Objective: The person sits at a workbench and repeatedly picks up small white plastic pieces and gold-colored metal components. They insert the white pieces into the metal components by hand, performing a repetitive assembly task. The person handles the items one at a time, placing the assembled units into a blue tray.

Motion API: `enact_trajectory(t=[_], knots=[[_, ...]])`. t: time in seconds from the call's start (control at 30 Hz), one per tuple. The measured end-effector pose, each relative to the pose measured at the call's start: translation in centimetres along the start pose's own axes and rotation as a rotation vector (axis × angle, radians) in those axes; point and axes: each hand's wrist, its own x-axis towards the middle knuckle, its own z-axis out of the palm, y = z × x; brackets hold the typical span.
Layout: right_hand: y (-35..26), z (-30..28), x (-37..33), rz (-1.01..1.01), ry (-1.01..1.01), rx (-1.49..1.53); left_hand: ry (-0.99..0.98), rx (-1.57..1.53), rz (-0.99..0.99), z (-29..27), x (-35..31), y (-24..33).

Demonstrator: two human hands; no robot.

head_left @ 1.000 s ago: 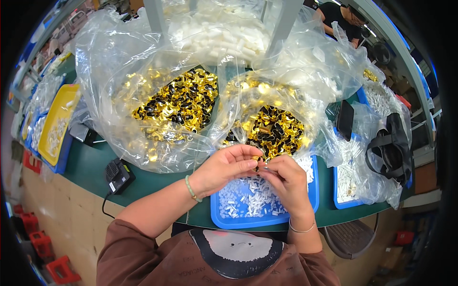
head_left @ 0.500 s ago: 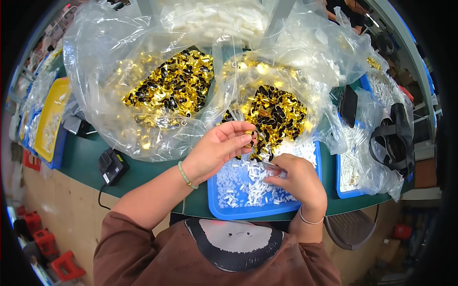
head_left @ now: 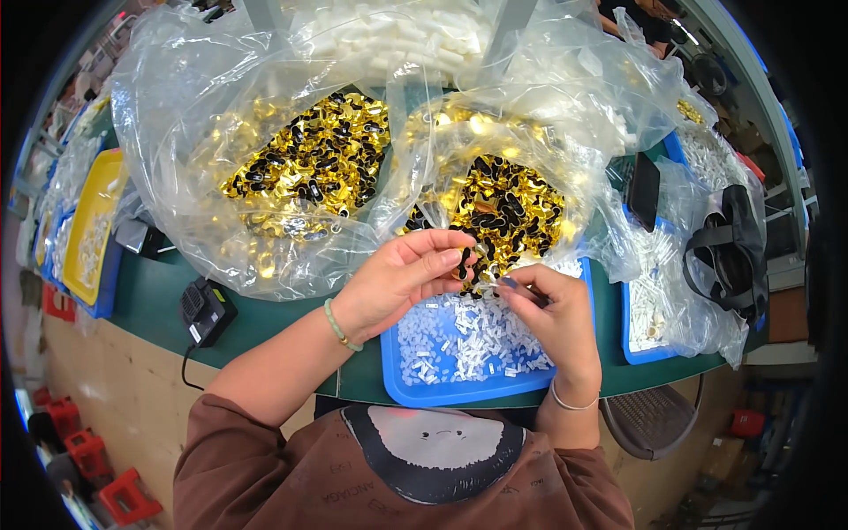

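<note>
My left hand (head_left: pixel 397 278) pinches a small black-and-gold oval piece (head_left: pixel 465 263) between thumb and fingers. Close by on its right, my right hand (head_left: pixel 563 311) is closed on a slim dark tool (head_left: pixel 536 298) that looks like tweezers, its end pointing toward the piece. Both hands hover over the far part of a blue tray (head_left: pixel 477 395), where small white plastic pieces (head_left: pixel 473 340) lie scattered. A heap of black-and-gold pieces (head_left: pixel 512 199) spills from an opened clear bag just beyond my fingers.
A second clear bag (head_left: pixel 168 168) of black-and-gold pieces lies at the far left. On the green table (head_left: pixel 265 331) are a black corded device (head_left: pixel 208 311) and a phone (head_left: pixel 645 193). A yellow tray (head_left: pixel 95 221) stands left; a black bag (head_left: pixel 729 256) lies right.
My right hand has lifted slightly away from the white pieces, bringing the tool up toward the piece in my left hand. The left hand has barely moved.
</note>
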Motion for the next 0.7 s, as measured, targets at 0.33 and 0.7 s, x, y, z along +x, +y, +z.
enact_trajectory(t=[0.33,0.7], knots=[[-0.8,0.9,0.4,-0.236,0.099,-0.006,-0.035,-0.060,-0.143,0.1,0.0,-0.7],[-0.7,3.1,0.7,-0.376,0.136,-0.119,-0.045,-0.049,-0.092,0.0,0.4,-1.3]])
